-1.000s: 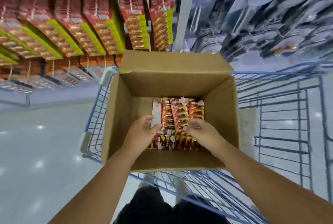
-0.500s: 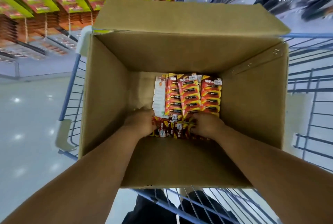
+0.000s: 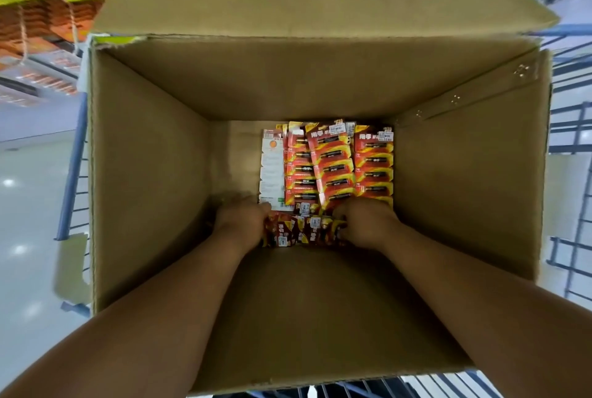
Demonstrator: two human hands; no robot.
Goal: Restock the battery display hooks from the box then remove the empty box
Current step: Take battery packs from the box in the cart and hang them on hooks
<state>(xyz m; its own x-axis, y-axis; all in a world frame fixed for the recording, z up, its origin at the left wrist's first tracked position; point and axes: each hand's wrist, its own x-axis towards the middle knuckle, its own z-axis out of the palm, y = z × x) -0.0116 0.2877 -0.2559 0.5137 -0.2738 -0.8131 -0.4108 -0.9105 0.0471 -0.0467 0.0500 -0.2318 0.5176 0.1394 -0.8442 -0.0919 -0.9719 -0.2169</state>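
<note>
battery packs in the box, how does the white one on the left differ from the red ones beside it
The white pack shows a pale, mostly plain side; the red packs show red and yellow print with dark batteries visible. The white pack lies alone at the row's left edge; the red packs overlap one another in several columns. Price stickers show on the red packs' tops, none plainly on the white pack. Both lie flat on the cardboard box floor, long and narrow, just beyond both hands.

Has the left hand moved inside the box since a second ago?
Yes. The left hand has gone deeper, from the white-backed pack down to the near row of battery packs.
</note>
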